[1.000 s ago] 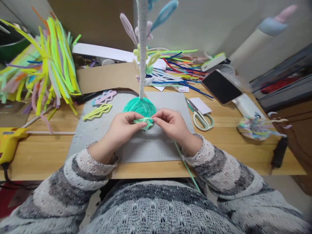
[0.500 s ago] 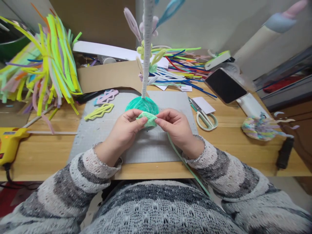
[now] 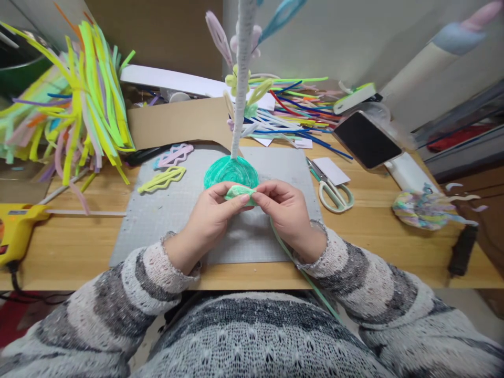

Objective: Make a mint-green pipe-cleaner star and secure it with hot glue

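While the green piece [image 3: 237, 192] was pinched by the left hand [image 3: 208, 214] and right hand [image 3: 286, 212] over the mat [image 3: 236, 242], beside the disc [image 3: 231, 170], it was judged light, soft and easily crushed, best held lightly by its edges.

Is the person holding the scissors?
No, the scissors lie on the table, while the left hand and right hand pinch a small green piece.

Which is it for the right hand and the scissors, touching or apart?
Apart. The head view shows it: a strip of grey mat and wooden table lies between the right hand and the scissors.
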